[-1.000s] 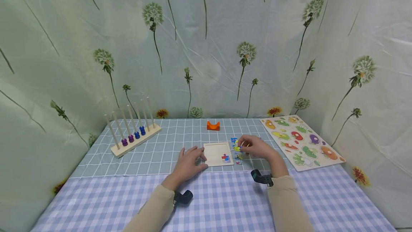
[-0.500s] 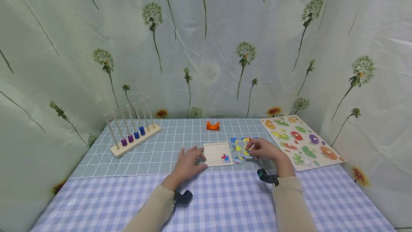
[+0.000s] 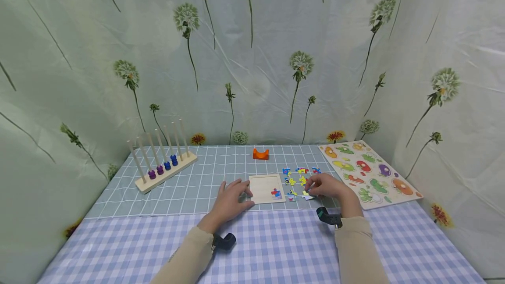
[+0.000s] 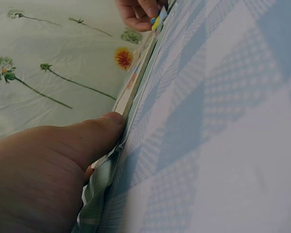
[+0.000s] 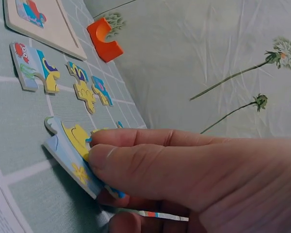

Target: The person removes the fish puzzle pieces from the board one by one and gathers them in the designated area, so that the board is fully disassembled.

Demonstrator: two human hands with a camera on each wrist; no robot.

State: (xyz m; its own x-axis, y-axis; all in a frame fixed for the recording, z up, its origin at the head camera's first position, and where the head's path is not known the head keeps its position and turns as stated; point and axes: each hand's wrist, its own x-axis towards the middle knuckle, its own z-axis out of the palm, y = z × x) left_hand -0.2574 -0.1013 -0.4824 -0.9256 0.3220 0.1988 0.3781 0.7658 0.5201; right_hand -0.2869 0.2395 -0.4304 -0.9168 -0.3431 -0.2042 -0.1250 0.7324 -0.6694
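Note:
My right hand (image 3: 325,186) pinches a jigsaw piece (image 5: 76,154) between thumb and fingers. This piece, blue and yellow with a starfish, is tilted with one edge raised off the grey cloth in the right wrist view. More puzzle pieces (image 3: 292,182) lie around it, among them a crab piece (image 5: 35,68). Left of them is a shallow wooden puzzle tray (image 3: 262,189), with a red and blue piece (image 3: 276,193) in its near right corner. My left hand (image 3: 230,199) rests at the tray's left edge, its fingers spread and relaxed.
An orange curved block (image 3: 261,154) stands behind the tray. A peg rack (image 3: 167,172) with purple and blue beads is at the left. On the right lies a vegetable puzzle board (image 3: 368,174). Checked cloth (image 3: 272,240) covers the near side.
My right hand has moved right and slightly nearer across the loose pieces, uncovering several of them. It now pinches the near right piece. The left hand and the tray have stayed still.

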